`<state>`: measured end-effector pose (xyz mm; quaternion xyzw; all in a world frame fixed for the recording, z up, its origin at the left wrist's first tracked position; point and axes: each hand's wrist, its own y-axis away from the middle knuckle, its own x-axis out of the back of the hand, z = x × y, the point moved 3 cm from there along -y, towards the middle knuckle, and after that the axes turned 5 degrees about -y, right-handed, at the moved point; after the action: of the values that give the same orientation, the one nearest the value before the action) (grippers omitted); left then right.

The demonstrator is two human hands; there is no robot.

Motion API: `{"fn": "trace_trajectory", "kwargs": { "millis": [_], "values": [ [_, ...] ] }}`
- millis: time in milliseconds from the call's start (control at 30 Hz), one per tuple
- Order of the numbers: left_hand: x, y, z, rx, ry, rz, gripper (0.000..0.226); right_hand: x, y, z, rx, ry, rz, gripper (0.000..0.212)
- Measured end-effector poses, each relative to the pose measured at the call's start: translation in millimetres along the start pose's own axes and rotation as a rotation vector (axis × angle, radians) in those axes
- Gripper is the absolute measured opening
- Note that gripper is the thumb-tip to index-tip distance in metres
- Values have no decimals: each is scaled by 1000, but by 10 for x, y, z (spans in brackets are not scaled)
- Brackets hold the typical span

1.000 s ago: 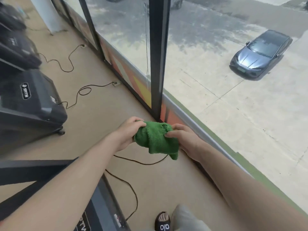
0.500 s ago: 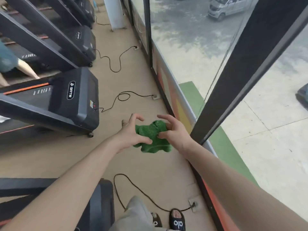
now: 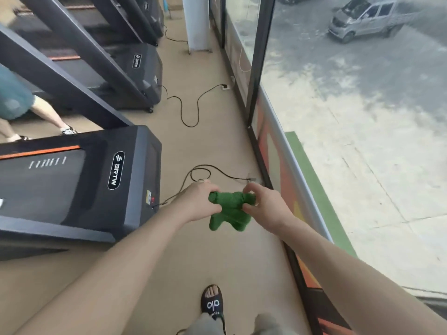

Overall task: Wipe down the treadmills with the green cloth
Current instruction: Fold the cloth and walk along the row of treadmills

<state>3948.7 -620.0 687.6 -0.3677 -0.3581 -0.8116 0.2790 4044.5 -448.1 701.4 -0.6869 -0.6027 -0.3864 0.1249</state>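
Between your hands, the green cloth [image 3: 228,211] hung bunched; left hand [image 3: 197,201] and right hand [image 3: 264,205] both pinched it. You were readying it; next, reach the treadmill [image 3: 96,180] at nine o'clock.

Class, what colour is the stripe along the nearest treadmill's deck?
Orange stripe, head view.

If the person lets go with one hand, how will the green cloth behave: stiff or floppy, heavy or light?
Probably floppy: the green cloth is bunched between the left hand and the right hand, and its loose corners droop below them. It looks light, since fingertip pinches alone hold it up. Its fluffy surface suggests it will not slip easily.
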Motion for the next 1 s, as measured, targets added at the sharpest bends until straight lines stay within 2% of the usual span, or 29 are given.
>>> {"fn": "trace_trajectory", "kwargs": {
  "millis": [133,200,400,467,533,600,667,767,833,1000],
  "values": [
    [747,-911,-244,5,-79,-25,11,224,-1157,-320,45,-4,-85,20],
    [1123,-1439,-356,36,41,-51,11,355,-1830,-418,16,-91,-90,18],
    [2064,-3032,-727,95,365,-43,16,699,-3803,-676,-170,-666,-91,21],
    [2422,-3670,-879,169,480,-13,20,790,-4620,-816,-256,-878,-112,32],
    [2802,-4239,-1036,238,580,16,21,884,-5355,-1016,-298,-973,-175,50],
    [3190,-4761,-1203,289,695,58,24,1002,-5997,-1240,-279,-985,-252,68],
    [3543,-5228,-1380,321,790,99,31,1144,-6597,-1443,-262,-972,-288,75],
    [4154,-6070,-1735,339,847,141,49,1322,-7703,-1788,-242,-977,-302,70],
    [4521,-6653,-1975,328,870,141,53,1410,-8412,-2017,-224,-966,-279,65],
    [5340,-8187,-2527,272,954,21,79,1609,-10152,-2409,-251,-949,-149,62]
  ]
}}
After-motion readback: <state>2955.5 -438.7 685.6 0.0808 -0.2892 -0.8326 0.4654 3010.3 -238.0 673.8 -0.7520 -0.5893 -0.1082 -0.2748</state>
